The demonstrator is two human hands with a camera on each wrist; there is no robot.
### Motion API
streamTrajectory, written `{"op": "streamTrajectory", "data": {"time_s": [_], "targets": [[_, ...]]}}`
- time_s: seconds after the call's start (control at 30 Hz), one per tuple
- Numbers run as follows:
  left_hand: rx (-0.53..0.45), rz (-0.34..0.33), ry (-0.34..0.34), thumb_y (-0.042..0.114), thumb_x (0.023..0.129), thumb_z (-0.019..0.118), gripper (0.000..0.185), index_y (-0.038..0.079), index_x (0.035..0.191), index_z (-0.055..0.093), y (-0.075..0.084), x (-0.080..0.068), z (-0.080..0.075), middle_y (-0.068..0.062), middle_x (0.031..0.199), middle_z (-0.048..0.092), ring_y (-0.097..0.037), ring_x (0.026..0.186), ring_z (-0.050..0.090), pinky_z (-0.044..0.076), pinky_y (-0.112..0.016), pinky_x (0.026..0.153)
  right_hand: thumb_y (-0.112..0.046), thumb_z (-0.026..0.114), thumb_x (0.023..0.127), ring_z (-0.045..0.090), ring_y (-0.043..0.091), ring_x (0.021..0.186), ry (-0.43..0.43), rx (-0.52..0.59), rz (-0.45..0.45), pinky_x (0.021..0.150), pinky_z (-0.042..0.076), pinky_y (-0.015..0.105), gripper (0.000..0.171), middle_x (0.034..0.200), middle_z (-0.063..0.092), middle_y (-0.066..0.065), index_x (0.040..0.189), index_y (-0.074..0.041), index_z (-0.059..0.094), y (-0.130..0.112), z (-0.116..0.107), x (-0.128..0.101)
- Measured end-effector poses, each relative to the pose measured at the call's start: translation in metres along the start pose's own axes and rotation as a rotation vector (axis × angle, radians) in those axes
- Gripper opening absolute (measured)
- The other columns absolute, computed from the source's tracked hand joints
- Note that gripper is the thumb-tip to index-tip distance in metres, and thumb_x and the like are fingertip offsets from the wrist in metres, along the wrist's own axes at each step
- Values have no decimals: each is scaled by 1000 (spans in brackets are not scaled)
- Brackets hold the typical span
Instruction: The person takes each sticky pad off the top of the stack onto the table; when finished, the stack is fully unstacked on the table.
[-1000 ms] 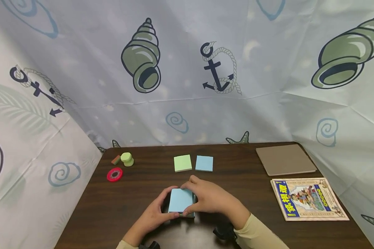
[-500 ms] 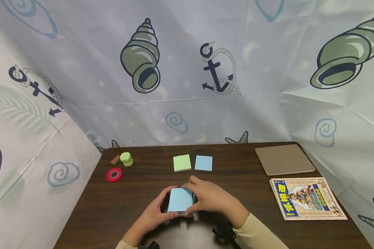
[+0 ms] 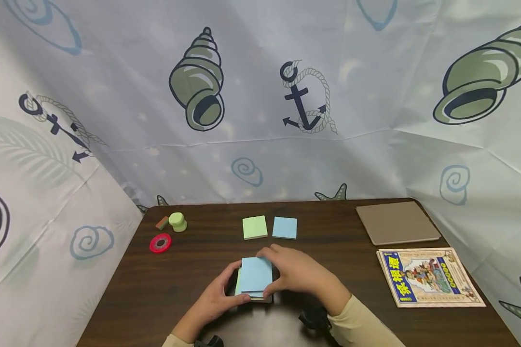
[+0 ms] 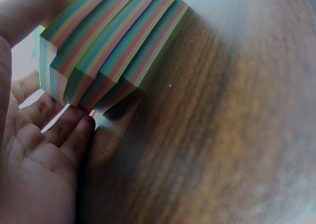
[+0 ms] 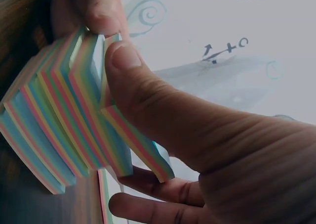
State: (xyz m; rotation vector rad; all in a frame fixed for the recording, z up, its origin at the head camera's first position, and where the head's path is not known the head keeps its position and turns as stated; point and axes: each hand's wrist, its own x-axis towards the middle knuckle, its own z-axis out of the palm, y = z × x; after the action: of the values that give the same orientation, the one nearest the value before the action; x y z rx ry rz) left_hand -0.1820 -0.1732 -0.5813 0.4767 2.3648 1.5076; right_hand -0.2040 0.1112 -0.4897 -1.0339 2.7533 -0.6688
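Note:
A stack of sticky note pads (image 5: 64,115) with striped, multicoloured edges stands in front of me on the table, its layers slightly offset. My left hand (image 3: 214,299) grips the stack by its left side, thumb at the near edge and fingers at the far side. On top, my right hand (image 3: 301,272) pinches a light blue sticky note pad (image 3: 257,273) between thumb and fingers. In the right wrist view that pad slants away from the rest of the stack. A pale green sheet shows under its left edge in the head view. The left wrist view shows several striped layers (image 4: 113,46).
Farther back lie a green sticky note pad (image 3: 255,227) and a blue one (image 3: 284,228). To the left are a red ring (image 3: 160,243), a green knob-shaped piece (image 3: 178,222) and a small reddish block (image 3: 162,223). Booklets (image 3: 431,278) and a brown board (image 3: 398,223) lie right.
The top blue pad has shifted up and to the right with my right hand, baring the green sheet beneath it. My left hand has stayed at the stack.

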Motion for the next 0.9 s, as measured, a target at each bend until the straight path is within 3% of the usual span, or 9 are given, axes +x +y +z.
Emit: {"op": "streamTrajectory", "data": {"time_s": [0.2, 0.4, 0.57, 0.7, 0.9], "targets": [[29, -36, 9, 38, 89, 92, 84, 34, 160, 46, 0, -1, 1, -4, 159, 54, -21, 135, 53, 38, -23, 115, -53, 97, 77, 60, 6, 96, -1, 56, -10, 89, 55, 29, 85, 123, 62, -8, 146, -25, 55, 4, -4, -2], [35, -76, 11, 40, 88, 93, 85, 40, 159, 45, 3, -1, 0, -1, 161, 53, -19, 138, 51, 37, -27, 119, -36, 93, 89, 62, 8, 109, 12, 147, -32, 98, 55, 31, 67, 131, 62, -7, 143, -22, 57, 9, -5, -1], [31, -65, 9, 39, 88, 93, 83, 43, 157, 46, 4, 0, 0, 2, 159, 54, -19, 141, 49, 35, -34, 122, -21, 86, 96, 61, 9, 98, 68, 276, -21, 87, 56, 28, 51, 125, 64, -6, 140, -20, 59, 12, -10, 0], [2, -25, -12, 36, 89, 92, 83, 39, 159, 47, 2, 1, -1, 6, 160, 53, -19, 142, 48, 34, -29, 121, -10, 79, 100, 63, 9, 89, 139, 392, 2, 80, 57, 27, 42, 122, 66, -3, 137, -18, 60, 19, -14, 0], [-32, 45, -29, 32, 91, 91, 84, 27, 162, 46, 1, 1, 0, 7, 162, 52, -18, 139, 51, 36, -21, 115, -3, 64, 101, 54, 12, 73, 315, 518, 92, 66, 49, 30, 46, 110, 64, 9, 142, -22, 58, 39, -17, -1]]}}
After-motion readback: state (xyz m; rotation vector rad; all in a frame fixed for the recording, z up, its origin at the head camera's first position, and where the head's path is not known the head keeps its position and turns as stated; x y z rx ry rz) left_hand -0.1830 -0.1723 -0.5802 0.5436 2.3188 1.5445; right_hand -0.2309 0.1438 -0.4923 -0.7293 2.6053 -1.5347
